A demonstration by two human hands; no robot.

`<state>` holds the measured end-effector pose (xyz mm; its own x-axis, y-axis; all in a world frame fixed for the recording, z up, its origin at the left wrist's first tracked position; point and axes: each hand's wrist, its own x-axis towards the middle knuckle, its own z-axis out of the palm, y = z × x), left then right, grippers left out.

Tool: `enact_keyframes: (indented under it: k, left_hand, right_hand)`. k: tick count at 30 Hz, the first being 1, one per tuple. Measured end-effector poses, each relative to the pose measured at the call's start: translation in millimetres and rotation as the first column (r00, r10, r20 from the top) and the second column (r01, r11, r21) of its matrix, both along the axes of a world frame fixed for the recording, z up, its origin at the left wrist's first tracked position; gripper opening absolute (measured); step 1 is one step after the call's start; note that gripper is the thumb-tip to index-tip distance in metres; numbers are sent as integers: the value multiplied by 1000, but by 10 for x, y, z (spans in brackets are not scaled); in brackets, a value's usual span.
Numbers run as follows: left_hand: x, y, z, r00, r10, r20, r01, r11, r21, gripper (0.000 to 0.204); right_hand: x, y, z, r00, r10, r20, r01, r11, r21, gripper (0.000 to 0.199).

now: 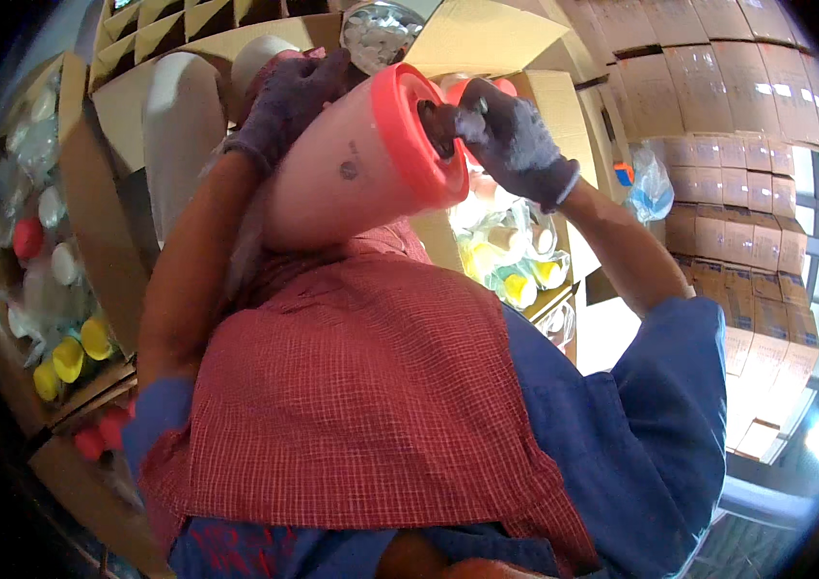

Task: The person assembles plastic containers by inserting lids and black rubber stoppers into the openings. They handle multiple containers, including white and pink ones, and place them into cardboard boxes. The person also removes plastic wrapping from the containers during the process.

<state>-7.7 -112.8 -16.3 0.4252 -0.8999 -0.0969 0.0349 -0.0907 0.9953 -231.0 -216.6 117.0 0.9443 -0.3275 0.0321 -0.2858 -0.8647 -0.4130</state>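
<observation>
Both hands wear dark gloves and are raised in front of the chest. The left hand (294, 96) is wrapped around the base end of a pale pink jug (342, 179), fingers curled against its wall. The jug lies tilted, its red rim (409, 135) turned toward the right hand. The right hand (511, 135) is at the jug's mouth, fingers pressed together on a small dark part (440, 124) set inside the rim; what that part is cannot be told. Beyond the right hand an open carton (545, 96) holds wrapped yellow-capped bottles (516, 270). Left of the left hand another carton (91, 289) holds red and yellow caps (67, 357). Stacked boxes (747, 145) stand to the right.
</observation>
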Motion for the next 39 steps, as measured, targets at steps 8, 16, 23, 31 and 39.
enact_keyframes:
  k: [8,16,23,31,39]
  left_hand:
    - [-23,54,150,996,-70,-52,73,995,63,47]
    - [143,103,-79,844,-120,523,400,792,-462,34]
    - [83,-41,-59,884,-170,436,393,776,-494,27]
    - [54,-71,-128,874,-301,-383,190,934,-302,23]
    - [57,-1,30,923,-383,44,370,847,-382,22]
  right_hand:
    - [99,189,408,856,-345,-385,510,685,520,30]
    - [279,76,763,677,713,-180,-620,421,-662,26]
    - [685,-55,835,349,870,-347,-825,109,-555,27]
    - [874,-79,749,350,877,-328,-886,197,-420,26]
    - [697,-70,543,528,771,-356,-834,394,-386,24]
